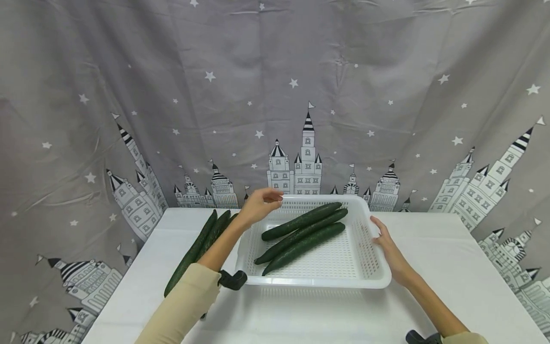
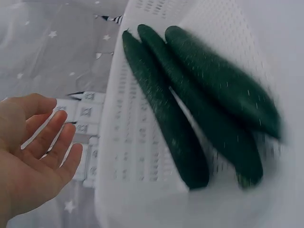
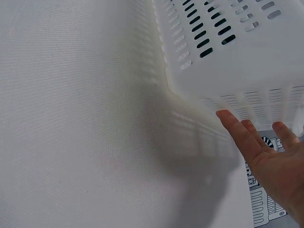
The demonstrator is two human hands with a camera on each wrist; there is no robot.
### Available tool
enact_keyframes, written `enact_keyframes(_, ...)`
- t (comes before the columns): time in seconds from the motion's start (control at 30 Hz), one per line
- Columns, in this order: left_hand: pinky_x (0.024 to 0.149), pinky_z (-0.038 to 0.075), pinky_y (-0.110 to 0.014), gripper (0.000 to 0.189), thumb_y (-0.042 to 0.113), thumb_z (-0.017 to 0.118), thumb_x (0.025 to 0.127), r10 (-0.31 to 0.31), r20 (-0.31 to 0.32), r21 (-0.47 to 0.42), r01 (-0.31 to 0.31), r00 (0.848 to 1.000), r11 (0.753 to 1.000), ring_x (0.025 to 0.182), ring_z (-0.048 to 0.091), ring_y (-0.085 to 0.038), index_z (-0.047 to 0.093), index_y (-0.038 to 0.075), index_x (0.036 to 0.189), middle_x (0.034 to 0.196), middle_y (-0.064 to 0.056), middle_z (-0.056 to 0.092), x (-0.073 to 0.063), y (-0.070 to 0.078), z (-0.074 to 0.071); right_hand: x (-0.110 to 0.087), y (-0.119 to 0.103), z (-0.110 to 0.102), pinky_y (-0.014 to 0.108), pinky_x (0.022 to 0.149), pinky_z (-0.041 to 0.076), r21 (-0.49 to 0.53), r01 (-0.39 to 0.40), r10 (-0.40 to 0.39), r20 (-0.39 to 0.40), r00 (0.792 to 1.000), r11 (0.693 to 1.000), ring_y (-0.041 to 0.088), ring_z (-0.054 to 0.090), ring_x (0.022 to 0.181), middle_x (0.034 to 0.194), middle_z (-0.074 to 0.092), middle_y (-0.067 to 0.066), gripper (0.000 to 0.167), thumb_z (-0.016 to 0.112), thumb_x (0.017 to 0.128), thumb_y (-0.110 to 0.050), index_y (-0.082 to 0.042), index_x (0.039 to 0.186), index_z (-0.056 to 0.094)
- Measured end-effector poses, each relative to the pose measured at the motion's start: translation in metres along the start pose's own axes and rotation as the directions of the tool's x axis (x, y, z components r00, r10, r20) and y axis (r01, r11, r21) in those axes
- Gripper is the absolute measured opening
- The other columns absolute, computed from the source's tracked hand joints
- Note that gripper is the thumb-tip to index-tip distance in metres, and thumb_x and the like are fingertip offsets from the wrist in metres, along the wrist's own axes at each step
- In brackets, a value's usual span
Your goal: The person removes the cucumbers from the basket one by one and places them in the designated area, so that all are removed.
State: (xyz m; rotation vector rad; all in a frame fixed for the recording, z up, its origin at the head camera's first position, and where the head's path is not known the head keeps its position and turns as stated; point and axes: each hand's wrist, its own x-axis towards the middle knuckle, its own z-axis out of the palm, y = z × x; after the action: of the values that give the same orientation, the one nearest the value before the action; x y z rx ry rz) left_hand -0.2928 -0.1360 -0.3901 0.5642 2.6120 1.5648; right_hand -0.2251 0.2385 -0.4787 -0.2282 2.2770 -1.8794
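Two bare hands at a white perforated plastic basket (image 1: 318,282). Three dark green cucumbers (image 1: 301,236) lie inside the basket, side by side and slanting from its near left toward its far right. A further group of cucumbers (image 1: 191,253) lies outside, left of the basket, partly hidden behind the left forearm; its full count cannot be told. The step appears to be the handling of cucumbers at the basket. It is best done, in this judgement, with one hand steadying the basket's right wall lightly — a hard push could slide it — and with any cucumber gripped near its middle, lowered rather than dropped, and laid parallel to its neighbours so that none rolls.

Pose: the left hand (image 1: 259,205) is at the basket's far left corner, empty, its fingers loosely bent and parted from the cucumbers; whether it touches the rim cannot be told. Its forearm, in a beige sleeve (image 1: 185,301), passes along the basket's left side. The right hand (image 1: 388,246) is at the basket's right wall, fingers extended and spread — nothing is grasped, and how firmly the fingertips press is unclear.
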Motion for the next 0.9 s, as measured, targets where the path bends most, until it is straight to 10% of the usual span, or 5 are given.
enact_keyframes(0.43, 0.101, 0.045, -0.044, 0.038, 0.001, 0.061, 0.098, -0.126, 0.184, -0.106, 0.147, 0.975, 0.983, 0.117, 0.059, -0.031, 0.057, -0.004, 0.135, 0.129, -0.022, 0.061, 0.045, -0.015, 0.047, 0.001, 0.002, -0.001, 0.06, 0.102, 0.039, 0.009, 0.015, -0.015, -0.001, 1.0, 1.0, 0.056, 0.021, 0.141, 0.162, 0.001, 0.026, 0.067, 0.026, 0.101, -0.02, -0.02, 0.16, -0.004)
enact_keyframes(0.9, 0.104, 0.043, -0.045, 0.048, -0.002, 0.065, 0.093, -0.192, 0.309, 0.057, 0.183, 0.932, 0.981, 0.133, 0.048, -0.033, 0.058, 0.007, 0.14, 0.141, -0.015, 0.055, 0.056, -0.024, 0.071, 0.001, 0.003, -0.002, 0.06, 0.1, 0.041, 0.019, 0.012, -0.011, -0.008, 1.0, 1.0, 0.056, 0.022, 0.14, 0.162, 0.0, 0.025, 0.067, 0.027, 0.101, -0.02, -0.021, 0.161, -0.003)
